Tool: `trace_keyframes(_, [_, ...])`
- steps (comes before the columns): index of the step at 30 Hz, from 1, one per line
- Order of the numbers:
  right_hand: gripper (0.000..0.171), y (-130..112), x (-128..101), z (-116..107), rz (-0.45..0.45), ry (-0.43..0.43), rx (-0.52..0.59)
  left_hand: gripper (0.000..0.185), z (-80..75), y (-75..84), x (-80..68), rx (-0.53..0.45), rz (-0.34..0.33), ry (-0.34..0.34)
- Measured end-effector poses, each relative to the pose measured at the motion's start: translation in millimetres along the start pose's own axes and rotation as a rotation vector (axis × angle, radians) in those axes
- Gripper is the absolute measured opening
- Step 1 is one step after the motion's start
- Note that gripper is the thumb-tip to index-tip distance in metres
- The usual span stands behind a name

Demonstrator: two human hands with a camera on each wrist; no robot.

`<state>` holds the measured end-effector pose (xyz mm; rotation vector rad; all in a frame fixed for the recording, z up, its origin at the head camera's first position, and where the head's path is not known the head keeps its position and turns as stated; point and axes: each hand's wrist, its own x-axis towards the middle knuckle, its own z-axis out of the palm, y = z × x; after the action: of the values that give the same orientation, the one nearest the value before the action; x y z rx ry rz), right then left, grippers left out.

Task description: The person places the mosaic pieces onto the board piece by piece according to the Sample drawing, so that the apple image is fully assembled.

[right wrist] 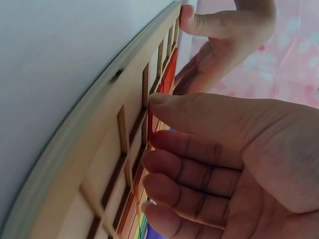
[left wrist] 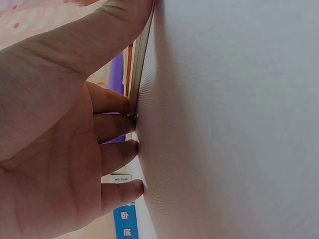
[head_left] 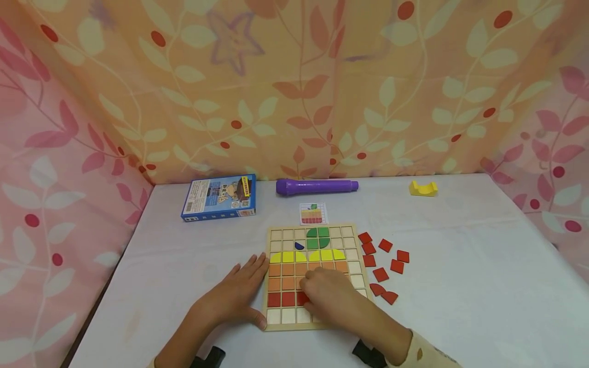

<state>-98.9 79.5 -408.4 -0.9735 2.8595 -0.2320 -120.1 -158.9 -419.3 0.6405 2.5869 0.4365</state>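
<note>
Head view, lower centre: left hand (head_left: 239, 294) flat, fingers straight, steadying board (head_left: 354, 268); right hand (head_left: 329, 296) fingers grasping red tile (head_left: 301, 298) — seat squarely in cell.

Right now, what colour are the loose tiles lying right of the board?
Red: the loose tiles show best in the head view.

The tabletop (head_left: 483, 286) lies bare to the right of the red tiles (head_left: 384, 260) and left of the left hand (head_left: 234, 294). The right hand (head_left: 329, 296) covers the board's (head_left: 313, 276) lower right cells. Behind the board, a card (head_left: 313, 213), box (head_left: 219, 197), purple tube (head_left: 316, 186) and yellow block (head_left: 423, 188) line the back edge, with gaps between them
</note>
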Motion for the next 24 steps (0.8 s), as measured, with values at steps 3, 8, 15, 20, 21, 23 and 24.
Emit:
trace_keyframes(3, [0.019, 5, -5, -1, 0.007, -0.002, 0.035, 0.131, 0.9, -0.4, -0.2, 0.001, 0.004, 0.0])
trace_keyframes(8, [0.012, 23, -19, -9, 0.051, -0.001, 0.127, 0.131, 1.6, -1.2, -0.3, 0.01, 0.011, 0.002])
trace_keyframes(15, [0.01, 63, -39, -28, 0.179, 0.052, 0.174, 0.132, 0.2, -1.4, -1.9, -0.001, -0.003, -0.003])
trace_keyframes(20, [0.015, 89, -57, -34, 0.298, 0.038, 0.169, 0.132, 2.0, -3.5, -0.5, -0.008, -0.001, -0.008])
trace_keyframes(21, [0.016, 93, -60, -35, 0.318, 0.023, 0.171, 0.132, 2.4, -4.1, 0.0, -0.008, 0.002, -0.008])
trace_keyframes(23, [0.02, 101, -64, -35, 0.361, -0.017, 0.171, 0.133, 3.0, -5.2, 0.7, -0.005, 0.006, -0.007])
trace_keyframes(24, [0.022, 104, -65, -35, 0.385, -0.036, 0.178, 0.133, 3.1, -5.6, 1.0, -0.003, 0.007, -0.008])
